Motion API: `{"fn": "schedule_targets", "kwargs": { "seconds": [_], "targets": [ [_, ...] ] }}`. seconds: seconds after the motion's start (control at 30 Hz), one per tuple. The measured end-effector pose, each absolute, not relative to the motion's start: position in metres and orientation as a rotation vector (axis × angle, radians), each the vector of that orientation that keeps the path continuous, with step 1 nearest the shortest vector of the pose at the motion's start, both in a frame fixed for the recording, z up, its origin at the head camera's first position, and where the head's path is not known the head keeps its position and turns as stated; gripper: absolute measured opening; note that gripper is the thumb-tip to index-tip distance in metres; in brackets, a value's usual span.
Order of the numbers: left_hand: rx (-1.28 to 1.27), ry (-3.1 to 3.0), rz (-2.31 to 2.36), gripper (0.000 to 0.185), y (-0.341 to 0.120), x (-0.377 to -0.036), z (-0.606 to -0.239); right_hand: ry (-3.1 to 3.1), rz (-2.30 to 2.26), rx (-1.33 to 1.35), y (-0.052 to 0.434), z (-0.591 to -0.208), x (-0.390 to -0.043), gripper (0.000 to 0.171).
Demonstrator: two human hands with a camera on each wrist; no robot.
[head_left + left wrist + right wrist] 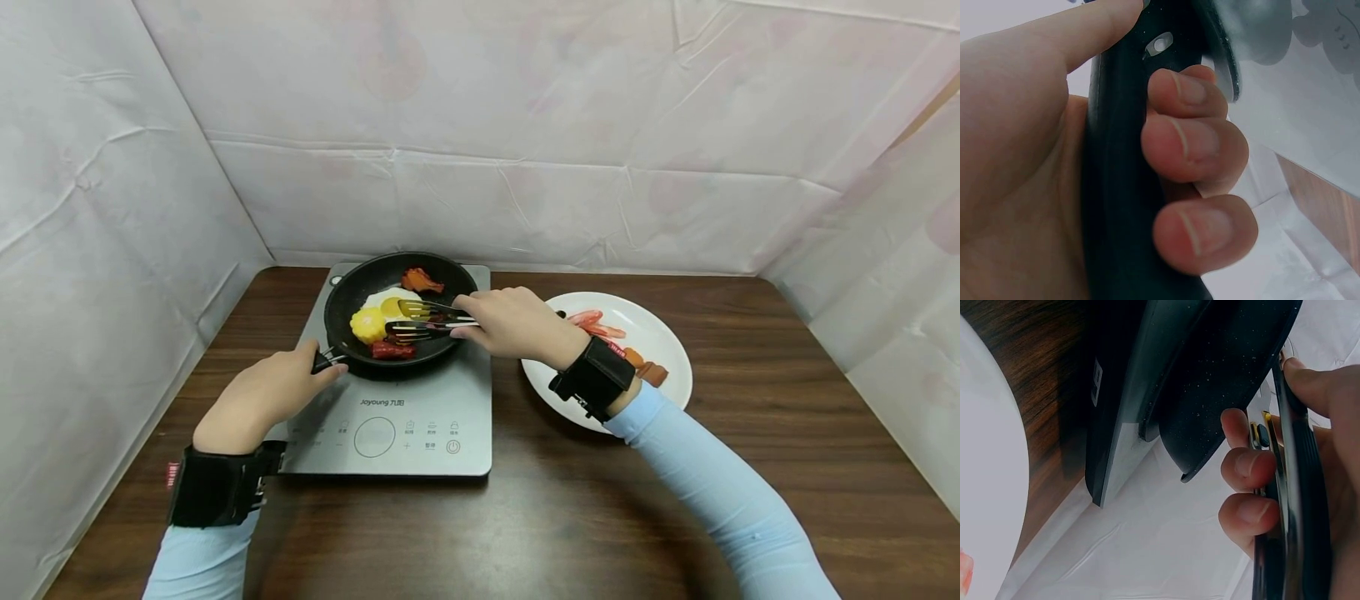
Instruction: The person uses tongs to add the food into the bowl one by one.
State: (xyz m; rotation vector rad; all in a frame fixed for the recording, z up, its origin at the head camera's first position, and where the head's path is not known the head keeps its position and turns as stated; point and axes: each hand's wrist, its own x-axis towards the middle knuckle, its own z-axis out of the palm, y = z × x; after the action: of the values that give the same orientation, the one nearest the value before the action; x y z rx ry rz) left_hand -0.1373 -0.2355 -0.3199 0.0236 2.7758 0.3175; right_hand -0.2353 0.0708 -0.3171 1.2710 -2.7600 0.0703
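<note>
Hiding tongs (441, 326) partly, right hand (517, 323)

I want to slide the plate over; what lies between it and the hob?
Bare table, in the head view, with the right hand above.

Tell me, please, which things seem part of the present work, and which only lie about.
Likely in the work: left hand, pan handle, frying pan, food in pan, right hand, tongs, cooktop.

Seemingly aside: white plate (possibly needed), hanging white sheets.
</note>
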Motion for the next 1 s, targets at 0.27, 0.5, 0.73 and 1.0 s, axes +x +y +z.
{"fn": "schedule_targets", "kwargs": {
  "seconds": [0.27, 0.5, 0.73, 1.0],
  "targets": [
    [0.029, 2.782, 0.318, 0.077, -0.234, -0.139, -0.318, -2.811, 0.082, 1.224, 0.073, -0.314, -0.234, 0.047],
    [0.019, 2.775, 0.3, 0.08, -0.236, -0.14, -0.319, -2.827, 0.114, 1.191, 0.079, -0.311, -0.233, 0.049],
    [0.017, 2.771, 0.308, 0.082, -0.24, -0.139, -0.32, -2.838, 0.17, 1.19, 0.093, -0.308, -0.23, 0.05],
    [0.031, 2.767, 0.296, 0.084, -0.244, -0.141, -0.321, -2.914, 0.216, 1.104, 0.114, -0.303, -0.221, 0.056]
  ]
}}
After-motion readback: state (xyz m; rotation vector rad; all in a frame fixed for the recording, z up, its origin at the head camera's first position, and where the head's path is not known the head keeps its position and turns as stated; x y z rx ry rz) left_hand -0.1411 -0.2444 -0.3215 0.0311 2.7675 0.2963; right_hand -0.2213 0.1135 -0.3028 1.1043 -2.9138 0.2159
